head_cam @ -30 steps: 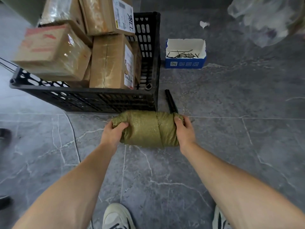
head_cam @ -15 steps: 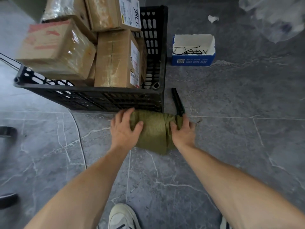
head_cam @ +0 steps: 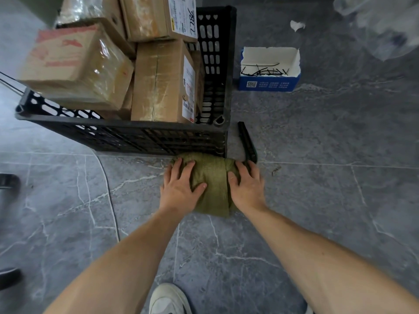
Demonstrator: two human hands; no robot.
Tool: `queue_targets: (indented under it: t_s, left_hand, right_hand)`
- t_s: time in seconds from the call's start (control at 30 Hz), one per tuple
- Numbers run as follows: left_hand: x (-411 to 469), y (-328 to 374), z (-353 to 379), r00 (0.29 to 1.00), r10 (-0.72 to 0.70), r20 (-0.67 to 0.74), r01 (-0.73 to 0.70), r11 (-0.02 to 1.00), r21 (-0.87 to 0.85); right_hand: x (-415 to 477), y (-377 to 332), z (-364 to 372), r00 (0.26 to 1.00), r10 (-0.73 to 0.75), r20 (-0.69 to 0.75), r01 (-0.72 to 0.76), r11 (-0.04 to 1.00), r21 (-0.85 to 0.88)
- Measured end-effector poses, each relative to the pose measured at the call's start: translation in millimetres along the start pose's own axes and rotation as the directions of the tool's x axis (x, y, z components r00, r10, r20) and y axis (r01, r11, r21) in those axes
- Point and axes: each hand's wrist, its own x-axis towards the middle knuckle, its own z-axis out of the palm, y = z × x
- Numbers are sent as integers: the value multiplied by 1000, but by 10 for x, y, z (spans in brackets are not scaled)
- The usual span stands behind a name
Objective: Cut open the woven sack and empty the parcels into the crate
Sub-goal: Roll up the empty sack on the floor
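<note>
The olive-green woven sack [head_cam: 213,184] lies folded into a small bundle on the grey floor, against the near right corner of the black plastic crate [head_cam: 127,134]. My left hand [head_cam: 180,185] lies flat on the bundle's left half with fingers spread. My right hand [head_cam: 247,186] presses on its right end. Several taped cardboard parcels [head_cam: 158,82] fill the crate and stick up above its rim. A dark folding cutter [head_cam: 247,141] lies on the floor just right of the crate, its near end beside my right fingertips.
A small blue-and-white open box [head_cam: 269,69] with black cable ties stands on the floor to the right of the crate. A clear plastic bag [head_cam: 385,23] sits at the top right. A thin cable [head_cam: 108,196] runs across the tiles on the left. My shoe [head_cam: 169,299] is at the bottom.
The sack bundle has been folded narrower. My left hand moved from gripping its left end to lying flat on top, and my right hand shifted onto the right end.
</note>
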Motion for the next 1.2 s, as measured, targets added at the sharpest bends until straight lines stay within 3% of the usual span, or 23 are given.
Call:
queue_targets:
  t_s: [0.37, 0.53, 0.7, 0.9, 1.03, 1.2]
  left_hand:
    - [102, 95, -18, 981, -121, 150, 101, 986, 135]
    - [-57, 46, -136, 994, -49, 97, 45, 998, 44]
    - [-179, -9, -233, 1000, 27, 10, -28, 998, 64]
    - [-235, 177, -327, 971, 170, -169, -163, 985, 55]
    - [-192, 562, -341, 944, 292, -157, -300, 954, -30]
    - [-84, 983, -286, 952, 282, -119, -300, 937, -180]
  right_hand:
    - [94, -46, -56, 987, 38, 158, -16, 991, -136]
    - [-5, -52, -123, 995, 11, 98, -1, 995, -98]
    - [-86, -77, -215, 997, -29, 78, 35, 996, -77]
    - [83, -113, -357, 1000, -8, -11, 8, 998, -58]
    - [320, -129, -496, 994, 76, -73, -74, 997, 29]
    - [622, -106, -606, 988, 154, -3, -154, 988, 29]
